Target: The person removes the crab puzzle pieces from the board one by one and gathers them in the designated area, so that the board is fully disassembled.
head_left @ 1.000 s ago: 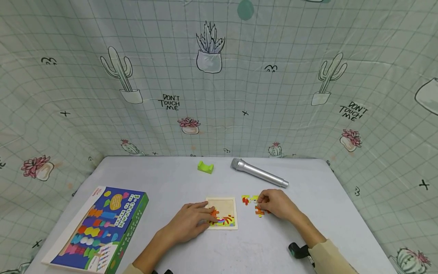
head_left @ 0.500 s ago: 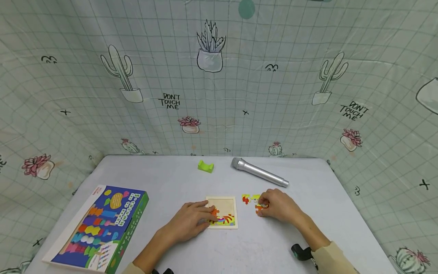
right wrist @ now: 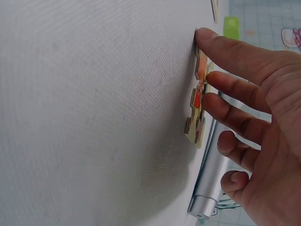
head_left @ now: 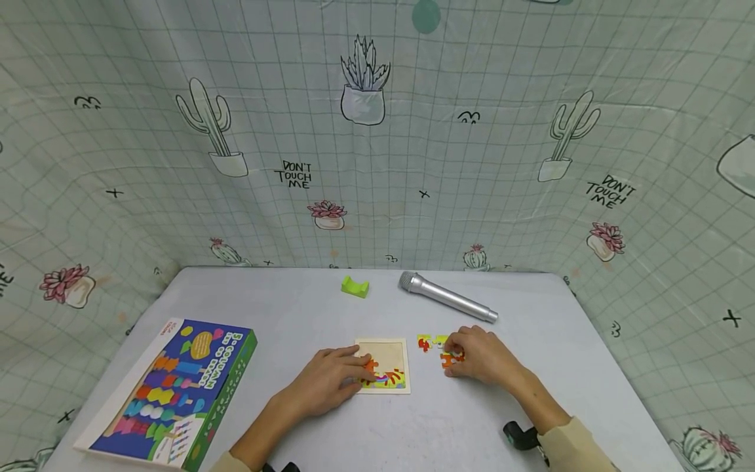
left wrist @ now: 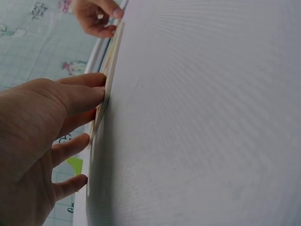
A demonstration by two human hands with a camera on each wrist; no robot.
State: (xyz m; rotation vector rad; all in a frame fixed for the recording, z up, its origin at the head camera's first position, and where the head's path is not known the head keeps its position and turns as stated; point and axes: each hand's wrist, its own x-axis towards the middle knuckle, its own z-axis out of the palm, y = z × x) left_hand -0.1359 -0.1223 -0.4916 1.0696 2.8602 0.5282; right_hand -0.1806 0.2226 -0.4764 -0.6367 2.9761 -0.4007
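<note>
In the head view my left hand (head_left: 326, 380) rests on the left side of a small square wooden puzzle tray (head_left: 407, 367), fingers extended over it. Colourful jigsaw pieces (head_left: 392, 379) fill the tray's lower part. The left wrist view shows the left fingertips (left wrist: 99, 94) at the tray's edge. To the right of the tray, my right hand (head_left: 482, 355) holds orange puzzle pieces (head_left: 451, 359) on the table between thumb and fingers. In the right wrist view, the thumb is at one end of these pieces (right wrist: 201, 66), with index and middle fingertips against them. The hand partly hides the group.
A red-and-yellow puzzle piece (head_left: 424, 343) lies just left of the right hand. Behind are a silver microphone (head_left: 451, 298) and a lime-green block (head_left: 354, 287). A blue toy box (head_left: 177, 393) takes up the left of the white table (head_left: 283, 301). A patterned cloth hangs behind.
My right hand has shifted slightly, its thumb moving down to the lower edge of the orange pieces, which now sit closer together. My left hand has stayed on the tray.
</note>
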